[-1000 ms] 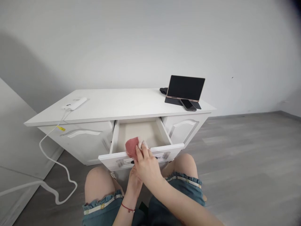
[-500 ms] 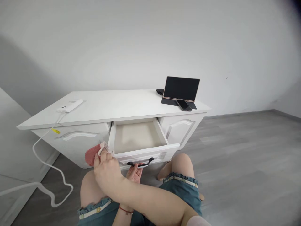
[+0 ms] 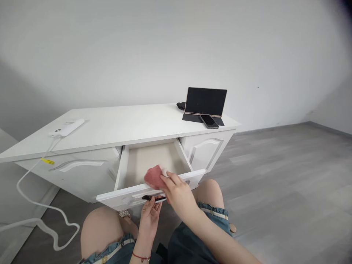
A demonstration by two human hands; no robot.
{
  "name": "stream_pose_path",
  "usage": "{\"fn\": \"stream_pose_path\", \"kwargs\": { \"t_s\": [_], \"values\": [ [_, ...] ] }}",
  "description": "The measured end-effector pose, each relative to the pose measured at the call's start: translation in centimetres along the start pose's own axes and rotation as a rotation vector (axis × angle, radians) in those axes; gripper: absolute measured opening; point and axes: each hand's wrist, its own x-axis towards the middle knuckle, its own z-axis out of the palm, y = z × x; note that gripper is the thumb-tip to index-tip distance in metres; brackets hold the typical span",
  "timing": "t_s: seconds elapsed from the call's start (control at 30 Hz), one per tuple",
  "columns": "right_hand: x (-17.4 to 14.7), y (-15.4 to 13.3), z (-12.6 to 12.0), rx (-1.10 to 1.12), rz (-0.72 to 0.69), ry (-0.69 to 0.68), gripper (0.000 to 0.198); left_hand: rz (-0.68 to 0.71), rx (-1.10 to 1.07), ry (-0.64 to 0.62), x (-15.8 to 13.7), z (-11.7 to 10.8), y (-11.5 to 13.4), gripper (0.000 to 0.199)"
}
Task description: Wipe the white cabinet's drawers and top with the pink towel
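The white drawer [image 3: 150, 156] is pulled out from the middle of the cabinet, and its inside shows bare. My left hand [image 3: 150, 214], a red bracelet at its wrist, has its fingers closed on the black drawer handle [image 3: 147, 198] from below. Bunched in the fingers of my right hand [image 3: 177, 190] is a pink cloth [image 3: 154, 177] with a whitish part. It sits over the top edge of the drawer front, near its middle. My right hand covers part of the handle's right end.
A dark tablet [image 3: 206, 102] stands on the cabinet top [image 3: 123, 123], with a phone [image 3: 209, 121] before it and a black item [image 3: 180, 105] behind. At the left lies a white power strip [image 3: 68, 128], its cable hanging down. My knees flank the drawer.
My right hand has carried the pink cloth rightward from the drawer front's left end to its middle. My left hand stays at the handle. The view has shifted slightly.
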Motion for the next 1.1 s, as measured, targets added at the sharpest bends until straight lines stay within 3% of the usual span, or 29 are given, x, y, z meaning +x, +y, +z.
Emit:
{"fn": "stream_pose_path", "kwargs": {
  "t_s": [0.17, 0.33, 0.6, 0.73, 0.9, 1.1],
  "values": [
    [-2.5, 5.6, -2.3, -0.036, 0.172, 0.140, 0.033, -0.084, -0.044, 0.036, -0.2, 0.7, 0.5, 0.007],
    [-4.5, 9.9, -2.4, -0.045, 0.294, 0.278, 0.033, -0.085, -0.050, 0.027, -0.1, 0.7, 0.6, 0.009],
    [-4.8, 10.1, -1.6, 0.059, 0.394, 0.388, 0.036, -0.058, -0.051, 0.025, -0.3, 0.9, 0.5, 0.007],
    [-5.5, 9.7, 0.7, 0.049, 0.389, 0.536, 0.036, -0.066, -0.086, 0.055, -0.4, 1.2, 0.4, 0.005],
    [-6.9, 10.8, 5.9, -0.050, 0.306, 0.786, 0.023, -0.089, -0.083, 0.097, -0.9, 1.9, 0.7, 0.011],
    [-7.8, 10.9, 10.7, -0.055, 0.293, 0.852, 0.019, -0.087, -0.066, 0.126, -1.4, 2.5, 1.0, 0.014]
  ]
}}
